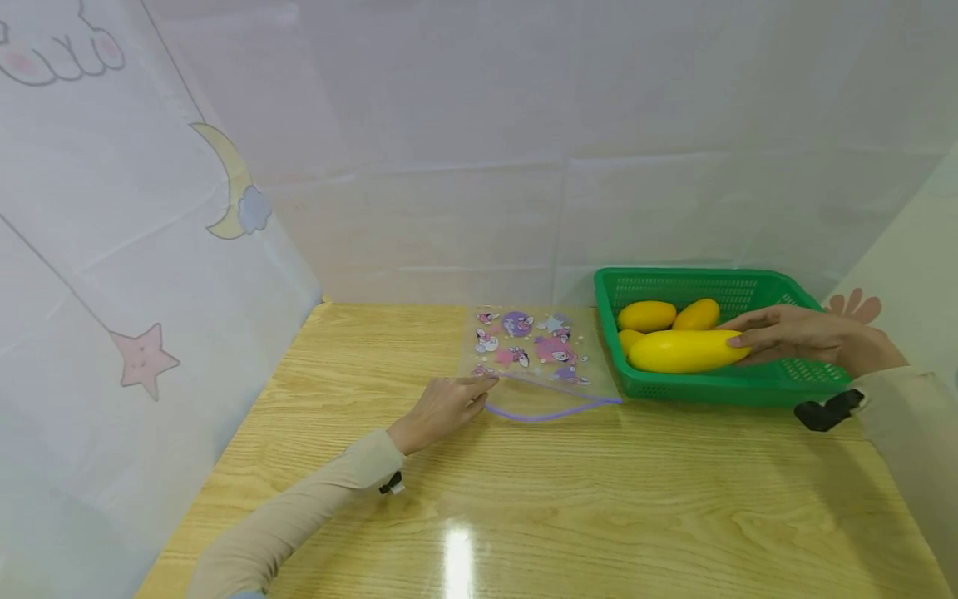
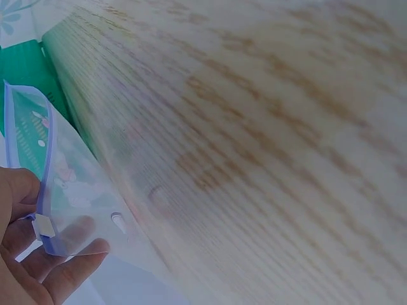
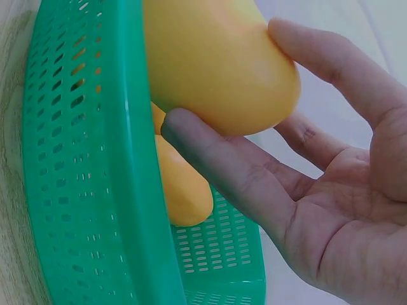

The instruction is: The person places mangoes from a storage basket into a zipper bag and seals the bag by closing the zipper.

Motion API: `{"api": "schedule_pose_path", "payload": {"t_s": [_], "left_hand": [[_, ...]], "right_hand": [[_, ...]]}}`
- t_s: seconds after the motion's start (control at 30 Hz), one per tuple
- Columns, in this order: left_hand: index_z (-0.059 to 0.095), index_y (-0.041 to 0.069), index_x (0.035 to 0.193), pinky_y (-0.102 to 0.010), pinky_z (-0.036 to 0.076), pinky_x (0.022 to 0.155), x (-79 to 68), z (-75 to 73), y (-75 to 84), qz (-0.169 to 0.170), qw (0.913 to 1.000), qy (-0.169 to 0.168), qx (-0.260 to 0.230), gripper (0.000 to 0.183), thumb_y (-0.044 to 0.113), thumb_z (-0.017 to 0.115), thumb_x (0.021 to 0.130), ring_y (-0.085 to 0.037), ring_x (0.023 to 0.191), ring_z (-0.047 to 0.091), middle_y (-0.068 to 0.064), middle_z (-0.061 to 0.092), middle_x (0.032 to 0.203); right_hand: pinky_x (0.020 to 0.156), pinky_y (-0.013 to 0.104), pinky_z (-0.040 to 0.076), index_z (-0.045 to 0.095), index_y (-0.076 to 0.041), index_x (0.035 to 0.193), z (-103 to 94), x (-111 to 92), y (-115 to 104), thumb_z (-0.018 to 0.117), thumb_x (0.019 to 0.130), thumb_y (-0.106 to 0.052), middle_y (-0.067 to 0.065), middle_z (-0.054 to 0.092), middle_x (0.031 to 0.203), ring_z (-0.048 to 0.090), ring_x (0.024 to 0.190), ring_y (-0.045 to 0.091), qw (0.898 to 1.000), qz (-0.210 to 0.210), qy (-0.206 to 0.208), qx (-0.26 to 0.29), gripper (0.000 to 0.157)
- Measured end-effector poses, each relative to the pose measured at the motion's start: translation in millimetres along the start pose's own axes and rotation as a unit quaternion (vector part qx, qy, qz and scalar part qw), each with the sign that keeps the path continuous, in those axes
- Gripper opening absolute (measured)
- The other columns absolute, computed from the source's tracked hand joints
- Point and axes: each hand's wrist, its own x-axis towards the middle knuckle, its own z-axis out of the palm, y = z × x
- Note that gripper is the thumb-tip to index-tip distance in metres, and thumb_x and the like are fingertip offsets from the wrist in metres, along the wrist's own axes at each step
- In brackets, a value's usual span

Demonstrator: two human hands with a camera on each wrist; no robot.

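A person's two hands work at a pale wood table (image 1: 561, 499), seen from above.

Near the middle of the frame, a clear bag (image 1: 516, 358) printed with pink and purple pictures lies flat, its purple-edged mouth toward the viewer and bowed apart. The left hand (image 1: 441, 410), reaching in from the lower left, pinches the left corner of that mouth between thumb and fingers; the left wrist view shows a white slider (image 2: 44, 226) there.

At the right of the frame stands a green basket (image 1: 711, 389), just beside the bag. The right hand (image 1: 812, 337) comes in from the right edge and grips a long yellow fruit (image 1: 684, 353) by its right end, thumb and fingers spread around it. The fruit lies level across the basket's front left part; whether it touches the smaller fruits (image 1: 647, 316) beneath and behind it is hard to tell.

Behind, a pale sheet (image 1: 449, 125) bears a yellow moon (image 1: 234, 183) at upper left and a pink star (image 1: 145, 358) at left.
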Motion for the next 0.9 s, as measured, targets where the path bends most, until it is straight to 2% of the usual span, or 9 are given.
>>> {"api": "schedule_pose_path", "payload": {"t_s": [0.27,0.57,0.9], "left_hand": [[0.070,0.001,0.120,-0.012,0.016,0.040,0.4,-0.3,0.1,-0.001,1.0000,-0.005,-0.003,0.031,0.003,0.070,0.089,0.003,0.044,0.014,-0.010,0.074,0.101],[0.069,0.001,0.121,-0.011,0.016,0.040,2.7,-4.3,0.6,-0.001,0.9999,-0.014,-0.005,0.032,0.003,0.070,0.089,0.003,0.044,0.015,-0.009,0.074,0.099],[0.070,0.002,0.121,-0.013,0.014,0.041,2.4,-4.0,-0.9,-0.003,1.0000,-0.006,0.001,0.031,0.004,0.069,0.090,0.001,0.045,0.013,-0.007,0.074,0.104]], "right_hand": [[0.092,0.043,0.052,0.051,-0.001,0.142,2.4,-2.7,-2.9,0.050,0.104,-0.006,-0.007,0.060,0.123,0.064,0.111,0.029,1.000,-0.010,0.009,-0.004,0.039],[0.091,0.044,0.052,0.059,-0.015,0.135,5.4,-3.7,-8.0,0.048,0.104,-0.005,-0.007,0.061,0.123,0.065,0.109,0.026,0.999,-0.032,0.005,0.005,0.035],[0.088,0.042,0.054,0.053,-0.003,0.139,13.5,-4.6,-16.1,0.050,0.103,-0.005,-0.009,0.060,0.124,0.065,0.108,0.025,0.998,-0.047,0.036,-0.038,0.037]]}}
